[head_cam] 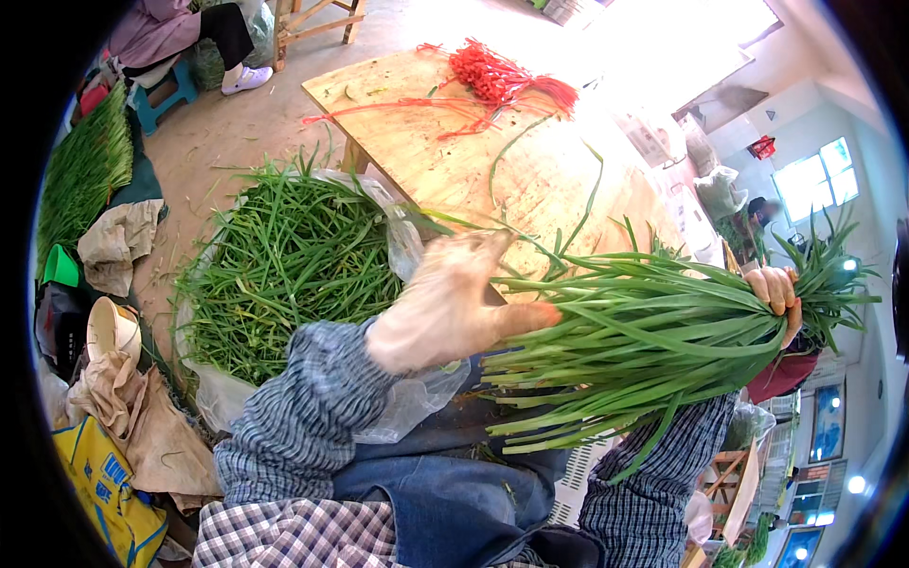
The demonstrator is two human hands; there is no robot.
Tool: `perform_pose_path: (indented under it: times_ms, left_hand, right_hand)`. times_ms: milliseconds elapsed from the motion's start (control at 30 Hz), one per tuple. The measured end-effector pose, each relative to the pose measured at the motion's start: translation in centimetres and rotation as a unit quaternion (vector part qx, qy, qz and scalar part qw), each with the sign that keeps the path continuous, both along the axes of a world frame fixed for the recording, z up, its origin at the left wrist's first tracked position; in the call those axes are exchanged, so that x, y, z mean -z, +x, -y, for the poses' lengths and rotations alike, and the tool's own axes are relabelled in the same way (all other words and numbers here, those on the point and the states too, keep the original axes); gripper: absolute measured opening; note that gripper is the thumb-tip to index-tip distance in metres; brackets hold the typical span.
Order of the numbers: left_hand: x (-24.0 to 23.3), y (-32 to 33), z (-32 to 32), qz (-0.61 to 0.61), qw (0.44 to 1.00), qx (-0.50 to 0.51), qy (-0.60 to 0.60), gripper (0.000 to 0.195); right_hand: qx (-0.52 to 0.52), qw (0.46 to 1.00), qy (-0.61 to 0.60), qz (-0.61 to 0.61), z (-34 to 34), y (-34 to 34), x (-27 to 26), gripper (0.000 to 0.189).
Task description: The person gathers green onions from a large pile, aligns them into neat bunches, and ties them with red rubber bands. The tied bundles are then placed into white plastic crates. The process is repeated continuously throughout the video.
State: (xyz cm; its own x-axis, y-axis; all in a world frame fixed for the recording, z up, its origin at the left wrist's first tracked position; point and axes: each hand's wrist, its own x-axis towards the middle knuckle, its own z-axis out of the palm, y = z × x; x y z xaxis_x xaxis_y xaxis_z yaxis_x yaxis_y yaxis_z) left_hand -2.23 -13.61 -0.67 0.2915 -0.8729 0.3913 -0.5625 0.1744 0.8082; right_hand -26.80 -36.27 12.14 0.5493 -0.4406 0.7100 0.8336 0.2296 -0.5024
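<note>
A thick bunch of long flat green leaves, likely garlic chives (639, 319), is gripped in my right hand (777, 298) near one end. The leaves lie sideways, pale cut ends fanning left over my lap. My left hand (454, 305) is blurred, its thumb spread from the fingers close to those pale ends. Thin leaf strands pass behind its fingertips, apparently not held. Below and left of that hand stands a plastic-lined container (213, 245) heaped with loose green leaves (298, 270).
On the wooden table (426, 156) lie red ties (497, 74) and stray leaves. Cloth sacking (153, 433), a yellow bag (106, 490) and a paper tub (113, 330) crowd the left. A person sits near a blue stool (165, 96); another is at far right.
</note>
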Motion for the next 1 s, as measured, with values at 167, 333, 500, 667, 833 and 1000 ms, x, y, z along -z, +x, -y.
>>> perform_pose_path:
  times_ms: [167, 333, 500, 667, 833, 1000]
  left_hand:
    - [-2.2, -2.2, 3.2, -0.233, 0.960, 0.138, 0.068, 0.081]
    - [1.5, -3.3, 3.4, -0.118, 0.992, 0.037, -0.008, 0.028]
    - [4.3, 0.1, -1.2, -0.095, 0.987, -0.130, -0.022, 0.018]
    - [9.2, 8.8, -10.1, 0.276, 0.846, -0.337, 0.307, 0.030]
    - [3.8, 3.3, -5.7, 0.049, 0.996, -0.014, 0.072, 0.067]
    - [1.7, -2.7, 0.6, -0.298, 0.911, 0.282, -0.042, 0.055]
  right_hand:
    - [0.028, 1.000, -0.014, -0.003, -2.3, 0.3, -1.8, 0.028]
    - [0.015, 0.999, -0.042, 0.001, -2.2, 1.3, -1.1, 0.026]
    - [-0.024, 0.990, -0.118, -0.071, -1.3, -1.9, -3.4, 0.024]
    - [-0.084, 0.991, -0.072, -0.080, -0.6, -3.1, -3.9, 0.017]
    - [-0.060, 0.997, -0.050, -0.008, -0.1, -2.1, -2.6, 0.017]
    - [-0.018, 0.999, -0.037, 0.007, -1.8, -1.1, -3.1, 0.022]
